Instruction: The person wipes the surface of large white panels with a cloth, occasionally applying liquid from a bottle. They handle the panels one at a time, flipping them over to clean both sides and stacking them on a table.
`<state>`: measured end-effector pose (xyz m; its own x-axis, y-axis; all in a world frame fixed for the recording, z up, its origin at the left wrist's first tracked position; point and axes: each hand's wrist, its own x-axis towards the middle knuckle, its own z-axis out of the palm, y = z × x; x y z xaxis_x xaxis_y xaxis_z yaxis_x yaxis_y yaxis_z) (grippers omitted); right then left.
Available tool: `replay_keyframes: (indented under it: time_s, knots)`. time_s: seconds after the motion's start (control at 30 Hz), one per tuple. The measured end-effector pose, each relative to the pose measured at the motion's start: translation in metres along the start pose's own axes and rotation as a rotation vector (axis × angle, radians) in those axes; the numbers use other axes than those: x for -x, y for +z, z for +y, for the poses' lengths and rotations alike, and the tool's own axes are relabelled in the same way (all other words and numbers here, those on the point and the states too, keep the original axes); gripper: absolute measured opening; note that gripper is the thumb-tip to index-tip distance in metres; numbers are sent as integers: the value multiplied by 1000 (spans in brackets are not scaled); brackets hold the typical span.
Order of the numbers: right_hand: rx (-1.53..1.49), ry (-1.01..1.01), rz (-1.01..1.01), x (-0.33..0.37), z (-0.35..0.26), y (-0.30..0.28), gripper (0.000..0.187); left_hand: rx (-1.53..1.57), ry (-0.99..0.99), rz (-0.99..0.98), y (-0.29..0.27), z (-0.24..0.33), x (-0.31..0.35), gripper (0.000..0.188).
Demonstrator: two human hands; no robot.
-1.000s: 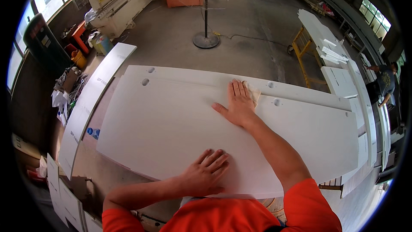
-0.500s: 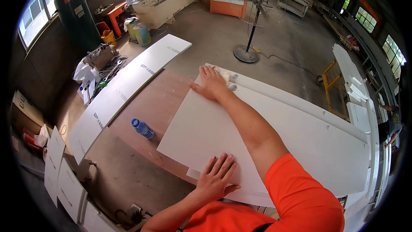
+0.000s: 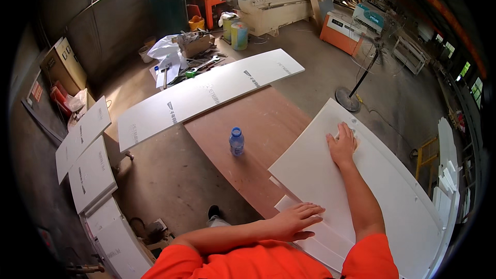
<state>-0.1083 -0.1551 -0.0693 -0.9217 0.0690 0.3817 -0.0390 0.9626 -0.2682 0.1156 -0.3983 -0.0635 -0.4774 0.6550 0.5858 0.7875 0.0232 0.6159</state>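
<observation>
Both hands [image 3: 318, 183] flat on white panel [image 3: 382, 196], left near, right far

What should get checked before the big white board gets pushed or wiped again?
1. Left hand flat on the white board, near edge: ok.
2. Right hand pressed on the board's far part, something pale under the palm: ok; what it is, cannot tell.
3. Fingers spread, none curled under the board's edge: ok.
4. Water bottle upright on the brown panel, apart from the board: ok.
5. Board fully supported underneath: cannot tell.
6. Floor by the feet: loose white panels lie near: not ok.
</observation>
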Motion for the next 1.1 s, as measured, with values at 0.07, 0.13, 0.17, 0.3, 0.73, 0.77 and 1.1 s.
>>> replay_keyframes:
  time_s: [0.07, 0.13, 0.17, 0.3, 0.73, 0.77, 1.1]
  knots:
    - [139, 85, 7, 1, 6, -1, 63, -8, -67, 45, -54, -6, 35, 43]
    - [113, 94, 41, 2, 25, 2, 59, -17, -160, 90, -117, -18, 80, 40]
    - [41, 93, 50, 4, 33, 2, 55, -68, -200, 191, -143, -30, 105, 36]
    - [-90, 184, 71, 8, 25, -3, 43, -117, -567, 242, -240, -66, 188, 29]
    - [-165, 352, 126, 10, -18, 10, 39, 137, -928, 344, -383, -233, 223, 31]
    - [-150, 370, 139, 9, -22, 12, 39, 89, -902, 400, -394, -251, 228, 29]
    - [-236, 533, 141, -21, -171, 11, 29, -672, -886, 723, -604, -487, 267, 11]
